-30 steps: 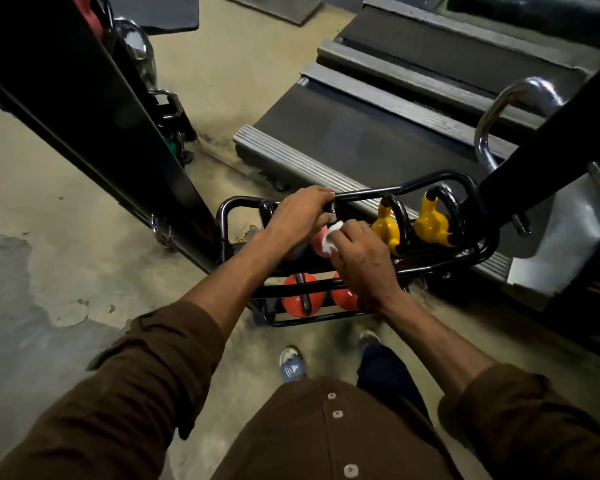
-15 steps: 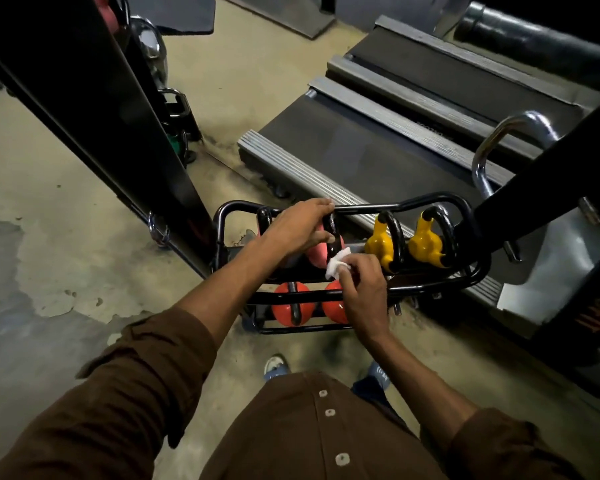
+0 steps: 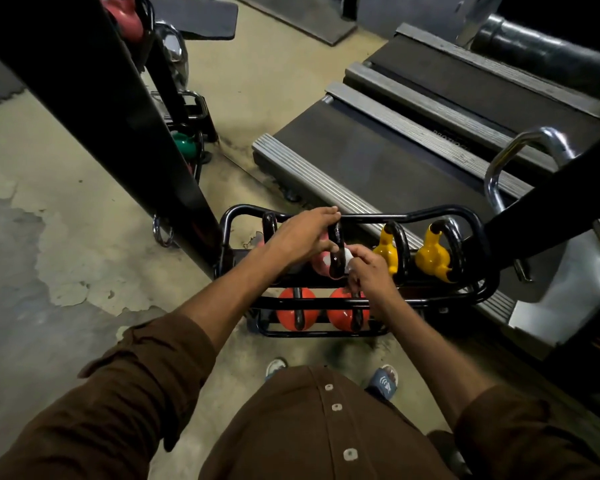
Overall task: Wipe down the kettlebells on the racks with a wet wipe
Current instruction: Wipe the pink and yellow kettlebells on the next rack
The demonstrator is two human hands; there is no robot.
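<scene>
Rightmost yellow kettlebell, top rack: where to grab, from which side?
Grip the black handle of the rightmost yellow kettlebell, coming from above. The loop rises over the body, while the rack rails fence its front and back.

Head-worn view, steeply downward, close above rack (image 3: 371,216)

White wipe (image 3: 347,255) against racked pink kettlebell (image 3: 321,264)
</scene>
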